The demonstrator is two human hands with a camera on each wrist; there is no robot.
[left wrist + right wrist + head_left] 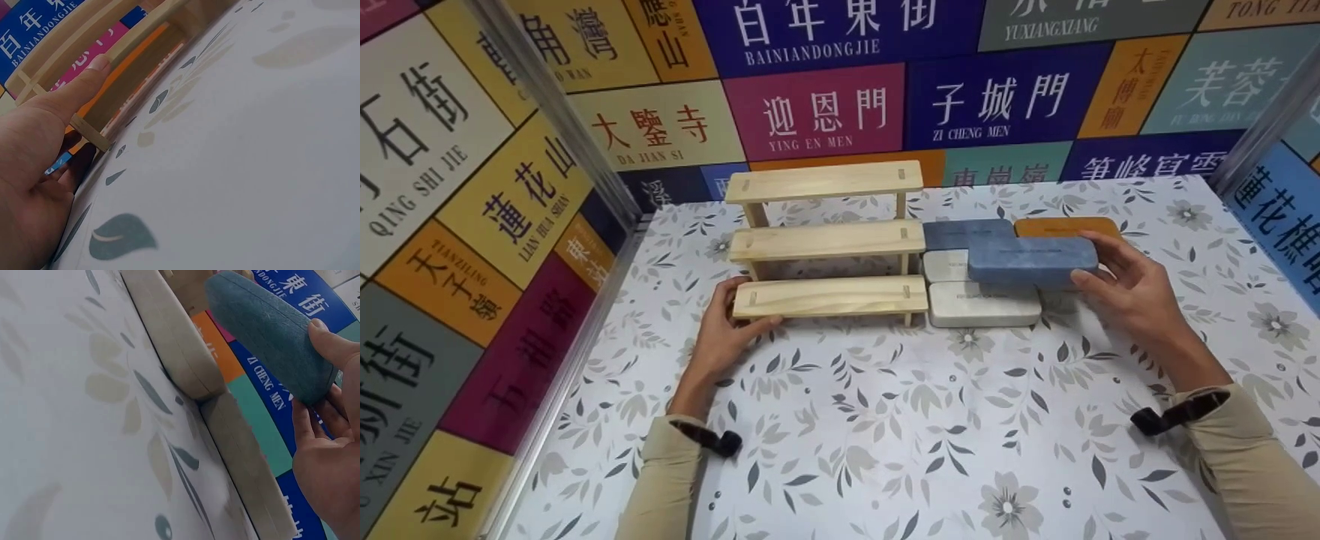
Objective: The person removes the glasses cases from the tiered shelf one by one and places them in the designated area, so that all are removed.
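Observation:
My right hand (1144, 289) pinches the right end of a blue glasses case (1031, 260), thumb in front and fingers behind. In the right wrist view that case (270, 332) is raised above two pale cases standing end to end on the table. On the left, a three-tier wooden display stand (829, 298) rises in steps toward the back. My left hand (721, 334) grips the left end of its lowest tier. The left wrist view has the thumb (84, 84) along the front edge of the wood, the other fingers partly hidden behind.
Beside the stand's right end lie more glasses cases: another blue one (960, 234), an orange one (1069, 226) at the back and a white one (984, 306) in front. The flower-patterned tabletop (885, 427) runs back to a printed wall (817, 105).

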